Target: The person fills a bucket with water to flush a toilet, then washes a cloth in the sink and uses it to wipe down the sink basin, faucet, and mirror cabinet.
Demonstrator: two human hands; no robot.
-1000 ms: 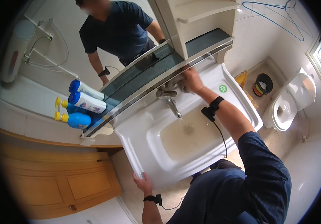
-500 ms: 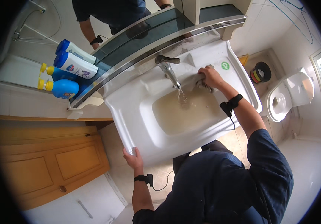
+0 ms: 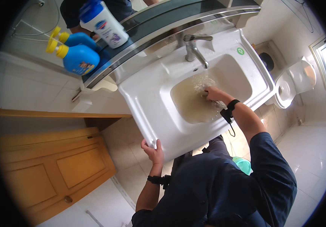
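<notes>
A white washbasin (image 3: 144, 102) holds cloudy, brownish water (image 3: 188, 99). My right hand (image 3: 214, 94) is down in the bowl at the water, closed around a wet grey cloth (image 3: 218, 103) that shows only in part beneath the fingers. Splashes and bubbles (image 3: 204, 84) break the surface just beyond that hand. Above the bowl stands a chrome tap (image 3: 194, 51), its lever pointing right; whether water still runs from it is hard to see. At the basin's near left corner my left hand (image 3: 154, 152) grips the rim, thumb on top.
Blue pump bottles with yellow tops (image 3: 80, 59) and a white bottle with a blue cap (image 3: 108, 28) stand on the dark shelf (image 3: 151, 28) below the mirror. A toilet (image 3: 284, 90) is at right, a wooden door (image 3: 57, 166) at left. A green basin (image 3: 242, 165) sits on the floor.
My right hand has brought the cloth from the bowl's far right edge down into the water, nearer to me. My view has shifted. The left hand still holds the rim.
</notes>
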